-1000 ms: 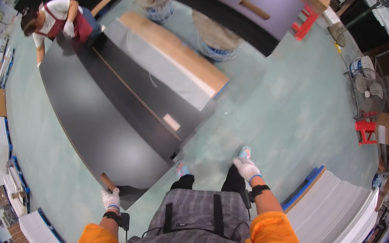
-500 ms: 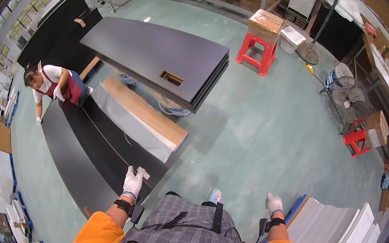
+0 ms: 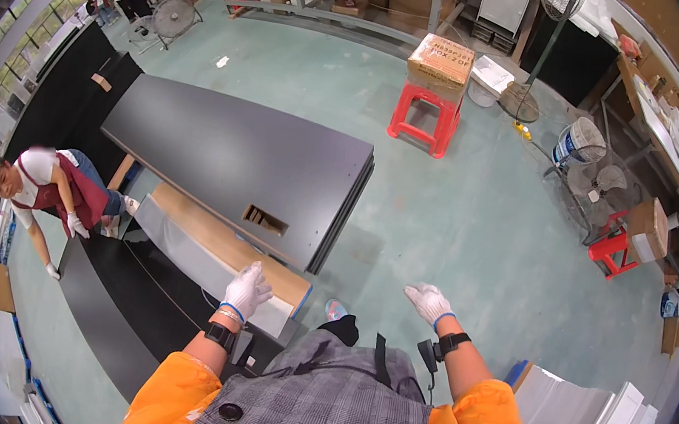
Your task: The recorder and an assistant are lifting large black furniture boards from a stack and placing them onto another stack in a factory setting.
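Resting spread fingers on the wood-topped panel (image 3: 223, 252), its length running left-to-right, the left hand (image 3: 247, 290) grips nothing.

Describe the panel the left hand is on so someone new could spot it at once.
Start at the big stack of dark grey rectangular panels mid-floor, with a small rectangular cutout near its close edge. Just in front of it lies a long light-brown wooden panel with a pale grey side face; the white-gloved left hand rests on its near end. It is the only tan panel among dark ones.
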The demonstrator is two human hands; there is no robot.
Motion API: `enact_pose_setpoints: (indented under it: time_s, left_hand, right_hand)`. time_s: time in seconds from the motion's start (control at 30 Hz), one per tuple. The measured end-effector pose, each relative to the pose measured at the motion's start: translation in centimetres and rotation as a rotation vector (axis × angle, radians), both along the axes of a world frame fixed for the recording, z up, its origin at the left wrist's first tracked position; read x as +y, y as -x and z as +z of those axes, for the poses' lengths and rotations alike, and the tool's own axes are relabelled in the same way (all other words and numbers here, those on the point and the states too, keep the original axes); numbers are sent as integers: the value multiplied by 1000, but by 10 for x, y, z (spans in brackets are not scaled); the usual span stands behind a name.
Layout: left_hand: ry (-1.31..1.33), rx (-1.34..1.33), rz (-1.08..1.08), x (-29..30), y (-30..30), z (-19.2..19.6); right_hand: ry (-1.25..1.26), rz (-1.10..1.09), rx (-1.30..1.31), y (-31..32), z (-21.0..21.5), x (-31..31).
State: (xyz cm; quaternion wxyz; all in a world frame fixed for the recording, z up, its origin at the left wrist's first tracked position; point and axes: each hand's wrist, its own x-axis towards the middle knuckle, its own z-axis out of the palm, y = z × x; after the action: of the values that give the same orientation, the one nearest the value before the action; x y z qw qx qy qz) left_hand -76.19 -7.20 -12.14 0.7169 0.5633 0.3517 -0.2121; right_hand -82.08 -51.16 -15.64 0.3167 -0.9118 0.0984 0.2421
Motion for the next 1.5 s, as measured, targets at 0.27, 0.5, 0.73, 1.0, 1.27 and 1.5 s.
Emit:
enact_pose_setpoints:
  time_s: [0.27,0.5,0.73,1.0,1.27,1.5]
  left_hand:
    - [-16,129,101,-14,-80,0]
    - [175,170,201,-11,-105,-17]
    - [-103,368,350,-34,-131,-5]
    - [-236,531,634,-48,-154,-13]
    - [-210,626,726,-49,-167,-10]
    - [-164,601,717,-52,-175,0]
  right_hand:
    - [-101,2,-108,-174,79,36]
    - [31,173,-364,-357,64,62]
    - [-146,405,-366,-428,9,78]
    - [-262,431,-349,-453,7,72]
    - [-346,452,-202,-476,10,76]
    - [-331,418,-302,-479,12,83]
